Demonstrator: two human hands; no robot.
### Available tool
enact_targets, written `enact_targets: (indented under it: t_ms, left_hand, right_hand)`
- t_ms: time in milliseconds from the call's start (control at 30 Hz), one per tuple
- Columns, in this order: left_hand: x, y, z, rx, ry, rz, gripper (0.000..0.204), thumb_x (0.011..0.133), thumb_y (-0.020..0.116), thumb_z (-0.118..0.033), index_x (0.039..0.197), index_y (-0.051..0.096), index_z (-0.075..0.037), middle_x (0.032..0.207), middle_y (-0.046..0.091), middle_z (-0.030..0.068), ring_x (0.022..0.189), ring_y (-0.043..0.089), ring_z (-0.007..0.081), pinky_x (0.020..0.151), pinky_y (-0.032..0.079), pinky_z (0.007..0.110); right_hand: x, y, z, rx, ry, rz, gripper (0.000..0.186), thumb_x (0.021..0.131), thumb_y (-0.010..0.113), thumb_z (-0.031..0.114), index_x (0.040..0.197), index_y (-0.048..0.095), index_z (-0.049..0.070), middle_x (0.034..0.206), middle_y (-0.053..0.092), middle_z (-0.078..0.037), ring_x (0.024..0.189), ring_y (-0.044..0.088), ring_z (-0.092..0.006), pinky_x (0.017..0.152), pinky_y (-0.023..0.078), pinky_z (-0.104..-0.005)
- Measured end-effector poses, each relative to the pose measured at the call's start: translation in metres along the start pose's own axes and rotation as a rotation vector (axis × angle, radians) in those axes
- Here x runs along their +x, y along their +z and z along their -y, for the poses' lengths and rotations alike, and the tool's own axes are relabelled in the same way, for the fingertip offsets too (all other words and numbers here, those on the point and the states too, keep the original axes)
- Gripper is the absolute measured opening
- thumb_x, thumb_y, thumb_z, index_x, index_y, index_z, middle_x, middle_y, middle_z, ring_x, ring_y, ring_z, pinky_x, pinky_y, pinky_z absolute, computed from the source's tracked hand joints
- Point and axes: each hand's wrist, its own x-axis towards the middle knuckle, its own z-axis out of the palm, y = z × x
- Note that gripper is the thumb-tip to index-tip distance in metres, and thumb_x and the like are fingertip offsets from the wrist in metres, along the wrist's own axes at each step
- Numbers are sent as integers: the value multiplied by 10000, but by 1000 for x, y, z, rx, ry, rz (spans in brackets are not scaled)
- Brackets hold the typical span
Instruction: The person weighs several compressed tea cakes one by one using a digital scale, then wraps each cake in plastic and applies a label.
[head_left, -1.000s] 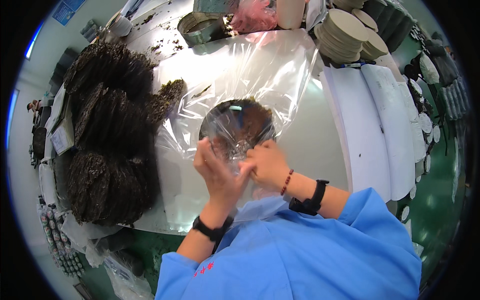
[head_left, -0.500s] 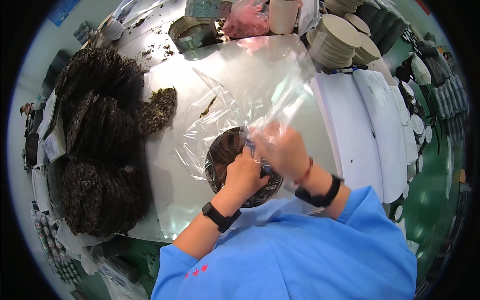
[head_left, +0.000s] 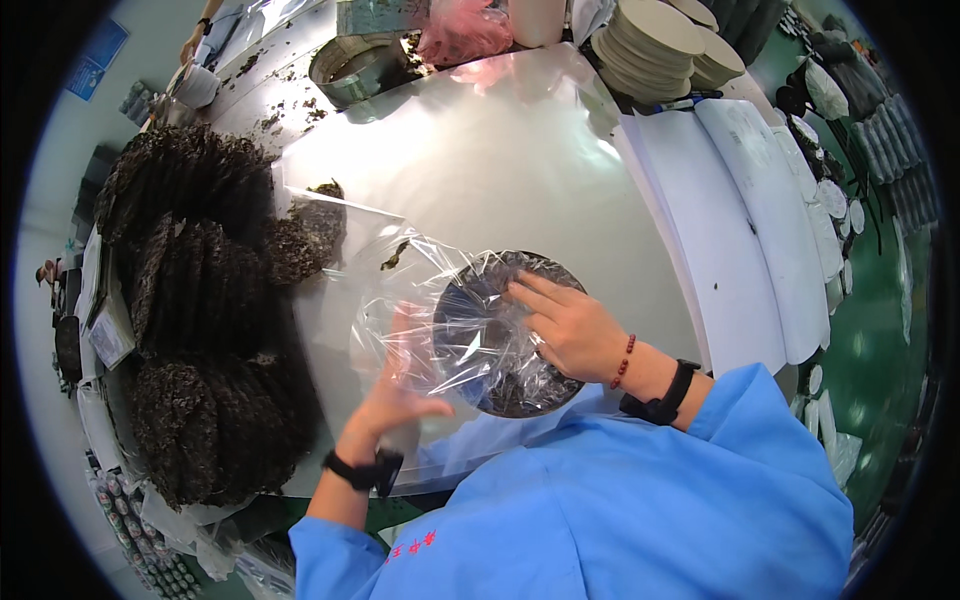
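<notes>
Clear plastic film (head_left: 455, 345) lies over a round dark disc (head_left: 515, 400), which looks like dried seaweed, on the pale sheet in front of me. A loose flap of the film spreads off to the left in shiny folds. My right hand (head_left: 575, 330) rests on the disc's right side, fingers stretched out flat over the film. To the left of the disc, my left hand (head_left: 390, 385) is raised with fingers straight and thumb apart. Its fingers show through the loose film, touching or behind it. The disc's lower side is hidden.
Stacked dried seaweed (head_left: 200, 280) stands at left, beside a loose seaweed piece (head_left: 318, 225). Behind are a metal ring (head_left: 350, 85), a pink plastic bag (head_left: 460, 35) and round pale discs (head_left: 650, 45). White paper (head_left: 690, 200) lies right. Another person's hand (head_left: 195, 40) shows far left.
My right hand came down from lifting the film and now lies flat on the disc. My left hand moved off the disc leftward and opened. The film dropped toward the left.
</notes>
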Motion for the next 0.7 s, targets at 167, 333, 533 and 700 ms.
enact_targets:
  t_ms: [167, 333, 533, 700]
  left_hand:
    - [69, 27, -41, -183, 88, -13, 579, 636, 884, -191, 1119, 584, -82, 1211, 545, 99, 1035, 585, 258, 919, 498, 371]
    - [69, 53, -51, 752, 609, -87, 192, 728, 679, -119, 899, 625, -50, 1081, 556, 124, 1030, 587, 294, 852, 516, 368]
    - [68, 55, -37, 693, 265, -134, 420, 720, 665, -41, 1125, 556, -21, 1161, 558, 154, 1123, 525, 382, 903, 474, 475]
    - [64, 45, -75, 566, 295, 31, 606, 733, 744, -120, 1295, 525, -62, 1335, 510, 155, 1281, 471, 332, 1055, 405, 458]
  right_hand:
    - [-3, 3, 0, -25, 42, 30, 303, 735, 656, 99, 1006, 657, -36, 1302, 581, -176, 1243, 532, -320, 1001, 479, -379]
    - [3, 2, 6, 206, 110, -115, 488, 760, 657, 119, 1239, 590, 54, 1369, 528, -163, 1218, 539, -345, 1002, 469, -397]
    - [4, -4, 22, -3, -118, -57, 514, 806, 666, 162, 1311, 576, 147, 1353, 524, -156, 1212, 515, -368, 1014, 435, -451]
    - [4, 27, 19, -82, 97, -46, 348, 820, 630, 117, 1134, 612, -32, 1206, 576, -217, 1175, 522, -385, 1012, 437, -447]
